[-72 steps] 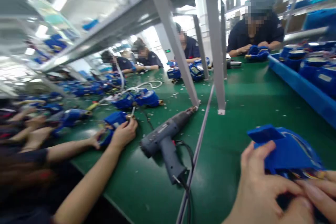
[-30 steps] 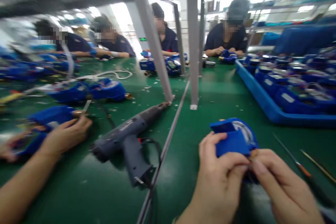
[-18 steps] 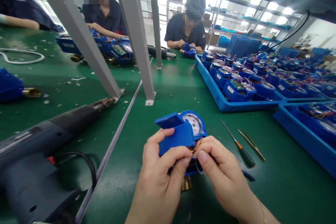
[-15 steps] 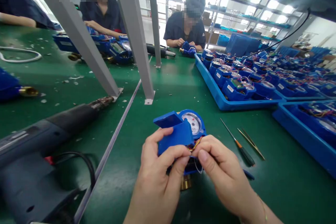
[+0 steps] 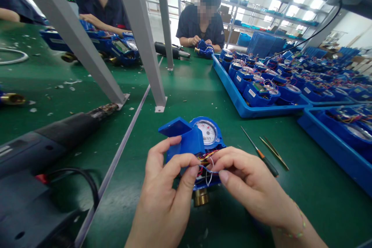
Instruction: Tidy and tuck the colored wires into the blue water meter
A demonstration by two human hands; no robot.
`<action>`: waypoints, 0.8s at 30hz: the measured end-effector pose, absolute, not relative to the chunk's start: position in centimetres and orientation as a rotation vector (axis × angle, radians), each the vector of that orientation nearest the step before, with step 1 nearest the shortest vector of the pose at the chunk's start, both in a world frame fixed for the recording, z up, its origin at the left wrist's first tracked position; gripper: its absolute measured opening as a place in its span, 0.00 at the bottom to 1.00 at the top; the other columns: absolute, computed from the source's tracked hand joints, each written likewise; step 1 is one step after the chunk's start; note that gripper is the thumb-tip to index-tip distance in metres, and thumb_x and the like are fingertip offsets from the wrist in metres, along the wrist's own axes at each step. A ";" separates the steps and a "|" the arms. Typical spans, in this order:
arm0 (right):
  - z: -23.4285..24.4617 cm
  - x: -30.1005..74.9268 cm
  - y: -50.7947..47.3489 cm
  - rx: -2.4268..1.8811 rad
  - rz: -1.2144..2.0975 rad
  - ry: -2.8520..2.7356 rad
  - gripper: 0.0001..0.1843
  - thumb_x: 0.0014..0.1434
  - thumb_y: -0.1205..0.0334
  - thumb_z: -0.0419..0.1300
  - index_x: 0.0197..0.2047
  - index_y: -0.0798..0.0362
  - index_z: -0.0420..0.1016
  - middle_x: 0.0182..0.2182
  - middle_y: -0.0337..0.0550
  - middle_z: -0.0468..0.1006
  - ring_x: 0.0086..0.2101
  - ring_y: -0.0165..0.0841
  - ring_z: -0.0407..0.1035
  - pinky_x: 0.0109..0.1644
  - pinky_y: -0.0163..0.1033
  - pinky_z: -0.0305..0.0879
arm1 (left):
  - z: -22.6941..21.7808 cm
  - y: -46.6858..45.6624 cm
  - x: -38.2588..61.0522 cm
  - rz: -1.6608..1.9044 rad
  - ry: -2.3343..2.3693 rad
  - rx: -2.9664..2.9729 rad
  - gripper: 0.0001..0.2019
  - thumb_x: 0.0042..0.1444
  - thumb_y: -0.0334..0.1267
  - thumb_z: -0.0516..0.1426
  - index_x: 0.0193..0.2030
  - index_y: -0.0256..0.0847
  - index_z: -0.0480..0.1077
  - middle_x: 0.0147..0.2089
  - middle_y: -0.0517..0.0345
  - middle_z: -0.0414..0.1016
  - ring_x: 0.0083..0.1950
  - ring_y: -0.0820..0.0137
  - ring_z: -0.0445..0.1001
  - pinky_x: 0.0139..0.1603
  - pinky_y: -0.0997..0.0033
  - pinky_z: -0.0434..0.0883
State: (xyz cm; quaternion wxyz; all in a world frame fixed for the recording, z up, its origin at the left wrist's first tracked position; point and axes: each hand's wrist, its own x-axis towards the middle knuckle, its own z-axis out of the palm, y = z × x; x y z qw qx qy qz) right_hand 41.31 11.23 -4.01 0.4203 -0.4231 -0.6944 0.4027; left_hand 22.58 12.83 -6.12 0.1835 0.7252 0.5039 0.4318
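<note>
A blue water meter [image 5: 217, 139] lies on the green table in front of me, its round dial facing up and its blue lid [image 5: 186, 143] swung open to the left. A brass threaded end [image 5: 201, 197] sticks out toward me. My left hand [image 5: 167, 188] pinches a thin blue wire [image 5: 207, 169] between thumb and forefinger, while another finger rests against the lid. At the wire's other end, my right hand [image 5: 252, 182] holds it by the fingertips. Yellow, red and white wires bunch in the open housing between both hands; a white loop hangs down.
Right of the meter lie a screwdriver [image 5: 266, 161] and brass-coloured tweezers [image 5: 274, 153]. Blue trays [image 5: 247, 111] full of meters stand farther right. A heat gun [image 5: 55, 139] lies at left beside slanted grey posts [image 5: 145, 46]. Across the table, a co-worker [image 5: 200, 27] handles another meter.
My fingertips have moved apart, and the blue wire now shows stretched between them. The view has shifted slightly, so the meter and hands appear a little farther left.
</note>
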 end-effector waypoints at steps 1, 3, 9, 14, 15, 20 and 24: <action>-4.0 41.4 11.3 -1.060 1.011 -1.747 0.11 0.64 0.73 0.54 0.44 0.50 0.74 0.45 0.41 0.75 0.46 0.33 0.69 0.51 0.38 0.65 | -6.1 12.9 22.6 1.207 1.413 2.041 0.04 0.61 0.36 0.55 0.40 0.48 0.70 0.58 0.55 0.60 0.60 0.63 0.65 0.56 0.57 0.70; -3.9 41.6 11.3 -1.063 1.012 -1.764 0.10 0.65 0.72 0.53 0.43 0.51 0.73 0.44 0.41 0.74 0.46 0.32 0.68 0.51 0.37 0.64 | -6.1 12.9 22.6 1.182 1.392 2.053 0.04 0.61 0.37 0.56 0.42 0.50 0.70 0.59 0.55 0.58 0.61 0.61 0.64 0.56 0.54 0.70; -3.7 41.6 11.3 -1.072 1.010 -1.739 0.08 0.68 0.68 0.52 0.42 0.51 0.72 0.43 0.42 0.71 0.46 0.34 0.66 0.51 0.39 0.63 | -6.4 12.7 22.8 1.200 1.369 2.140 0.05 0.59 0.37 0.57 0.41 0.50 0.71 0.64 0.53 0.53 0.68 0.51 0.55 0.60 0.36 0.64; -3.5 41.2 10.7 -1.084 0.953 -1.710 0.08 0.69 0.67 0.51 0.42 0.49 0.71 0.45 0.41 0.66 0.45 0.32 0.64 0.50 0.37 0.62 | -6.2 12.4 23.2 1.328 1.454 2.277 0.04 0.57 0.35 0.59 0.38 0.48 0.74 0.66 0.51 0.49 0.70 0.42 0.43 0.64 0.29 0.51; -3.5 41.1 10.7 -1.081 0.952 -1.708 0.08 0.69 0.67 0.51 0.42 0.49 0.71 0.44 0.41 0.65 0.44 0.31 0.64 0.48 0.36 0.62 | -6.1 12.4 23.2 1.347 1.457 2.291 0.04 0.57 0.35 0.59 0.38 0.49 0.74 0.66 0.51 0.49 0.70 0.43 0.44 0.64 0.30 0.52; -3.7 40.8 10.6 -1.027 1.021 -1.659 0.08 0.69 0.66 0.51 0.41 0.50 0.71 0.41 0.41 0.65 0.42 0.31 0.63 0.46 0.36 0.62 | -6.1 12.3 23.2 1.396 1.348 2.299 0.08 0.57 0.32 0.59 0.41 0.52 0.71 0.66 0.57 0.52 0.68 0.50 0.50 0.62 0.40 0.59; -3.9 40.7 10.8 -0.999 1.048 -1.625 0.08 0.70 0.66 0.51 0.42 0.51 0.70 0.42 0.41 0.65 0.43 0.31 0.63 0.47 0.36 0.62 | -5.8 12.5 22.9 1.380 1.216 2.406 0.12 0.58 0.28 0.57 0.44 0.52 0.68 0.57 0.58 0.64 0.65 0.59 0.57 0.62 0.52 0.59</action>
